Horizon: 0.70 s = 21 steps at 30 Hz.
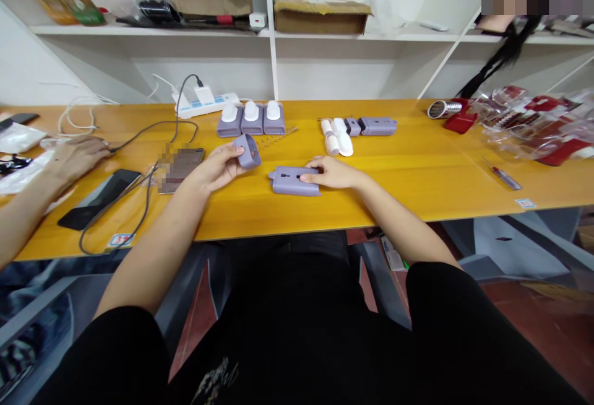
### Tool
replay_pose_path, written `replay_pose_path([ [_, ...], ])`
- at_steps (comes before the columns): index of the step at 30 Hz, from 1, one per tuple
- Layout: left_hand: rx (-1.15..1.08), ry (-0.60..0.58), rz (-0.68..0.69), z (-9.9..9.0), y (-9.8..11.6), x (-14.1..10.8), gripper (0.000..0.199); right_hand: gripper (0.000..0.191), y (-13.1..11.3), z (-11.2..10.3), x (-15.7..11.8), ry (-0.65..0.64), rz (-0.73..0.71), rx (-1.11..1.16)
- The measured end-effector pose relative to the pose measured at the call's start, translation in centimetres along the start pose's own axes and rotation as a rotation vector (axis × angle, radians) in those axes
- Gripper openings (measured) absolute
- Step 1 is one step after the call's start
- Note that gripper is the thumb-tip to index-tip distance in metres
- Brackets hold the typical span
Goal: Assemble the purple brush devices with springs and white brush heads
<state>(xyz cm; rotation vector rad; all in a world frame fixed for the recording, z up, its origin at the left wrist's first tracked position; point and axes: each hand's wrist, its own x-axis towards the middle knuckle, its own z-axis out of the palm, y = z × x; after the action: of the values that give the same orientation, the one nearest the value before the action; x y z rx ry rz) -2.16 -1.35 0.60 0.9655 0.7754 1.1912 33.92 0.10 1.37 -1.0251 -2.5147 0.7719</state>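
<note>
My left hand (219, 166) pinches a short purple plastic sleeve (250, 152), hollow and tilted, just above the table. My right hand (336, 173) grips the right end of a longer purple plastic housing (293, 181) with a dark slot in its upper face; the thumb lies on top. A small gap separates the two parts. Behind my left hand stand several purple blocks with white knobs (251, 119) in a row, a coiled metal spring (277, 139) beside them. Beyond my right hand lie white plastic pieces (341, 135) and another purple housing (379, 126).
Left, a co-worker's hand (80, 157) rests by a black phone (99, 199) and a cable. A white power strip (206, 105) sits at the back. Right are a screwdriver (507, 178), a metal grater drum (444, 109) and bagged red parts (547, 123). Shelves (341, 70) rise behind.
</note>
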Motion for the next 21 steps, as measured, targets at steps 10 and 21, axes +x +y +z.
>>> replay_pose_path([
  [10, -0.007, -0.133, 0.069, 1.5, -1.3, -0.2, 0.045, 0.076, -2.8, 2.0, 4.9, 0.260, -0.166, 0.649],
  [21, 0.022, -0.112, 0.077, 2.3, -1.6, -0.6, 0.056, 0.062, -4.9, 3.8, 6.7, 0.502, -0.182, 0.826],
])
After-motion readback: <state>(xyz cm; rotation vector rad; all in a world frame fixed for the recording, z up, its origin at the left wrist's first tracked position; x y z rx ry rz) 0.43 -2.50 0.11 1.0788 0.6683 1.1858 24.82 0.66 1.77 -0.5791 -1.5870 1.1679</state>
